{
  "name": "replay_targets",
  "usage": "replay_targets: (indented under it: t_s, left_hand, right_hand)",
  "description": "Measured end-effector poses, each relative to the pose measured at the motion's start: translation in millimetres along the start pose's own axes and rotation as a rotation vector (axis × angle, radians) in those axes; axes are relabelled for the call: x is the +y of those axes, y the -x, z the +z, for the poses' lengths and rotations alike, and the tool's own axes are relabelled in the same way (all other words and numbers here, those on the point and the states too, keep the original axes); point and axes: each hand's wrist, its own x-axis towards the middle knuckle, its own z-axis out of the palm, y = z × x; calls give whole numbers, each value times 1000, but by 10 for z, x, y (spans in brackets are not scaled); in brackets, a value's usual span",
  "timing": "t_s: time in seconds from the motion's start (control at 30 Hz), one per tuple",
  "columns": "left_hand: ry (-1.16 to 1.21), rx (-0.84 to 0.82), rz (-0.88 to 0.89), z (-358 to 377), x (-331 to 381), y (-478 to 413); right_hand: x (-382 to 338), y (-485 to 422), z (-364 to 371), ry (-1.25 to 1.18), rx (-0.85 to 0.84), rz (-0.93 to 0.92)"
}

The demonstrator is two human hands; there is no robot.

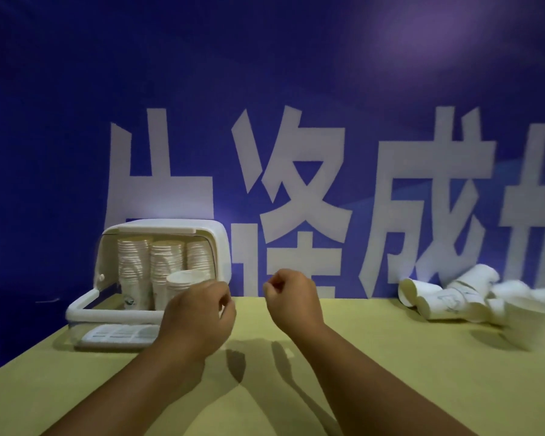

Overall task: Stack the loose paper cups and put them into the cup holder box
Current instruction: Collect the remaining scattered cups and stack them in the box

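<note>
The white cup holder box (85, 305) stands open at the back left of the table, with three tall stacks of paper cups (166, 262) inside. A shorter cup stack (183, 283) stands at its front right. My left hand (199, 313) is right in front of that short stack with its fingers curled and hides the stack's lower part; whether it grips the stack is hidden. My right hand (291, 298) hovers beside it over the table, curled into a fist and holding nothing. Several loose paper cups (453, 297) lie on their sides at the back right.
The table has a yellow-green top (390, 372) and ends at a blue banner with large white characters (296, 171). A white ridged panel (120, 335) lies flat in front of the box. The table's left edge runs diagonally at the lower left.
</note>
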Motion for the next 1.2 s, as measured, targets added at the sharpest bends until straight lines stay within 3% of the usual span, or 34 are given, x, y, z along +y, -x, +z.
replay_targets:
  t_s: [0.33,0.7,0.83,1.1,1.2]
  left_hand:
    - [110,-304,-23,274,1249,194]
    - [331,-536,-72,1018,2555,339]
    - [347,-576,-61,1415,2916,332]
    - [72,-450,13,2060,3310,4]
    - [-28,-404,87,2256,3391,-187]
  right_hand:
    - [991,457,-1747,337,71,110]
    - [2188,791,-2956,679,0,472]
    - [2389,698,-3124,542,0,582]
    - [2643,334,-3140,471,-12,495]
    - [2806,216,-3110,387,91,458]
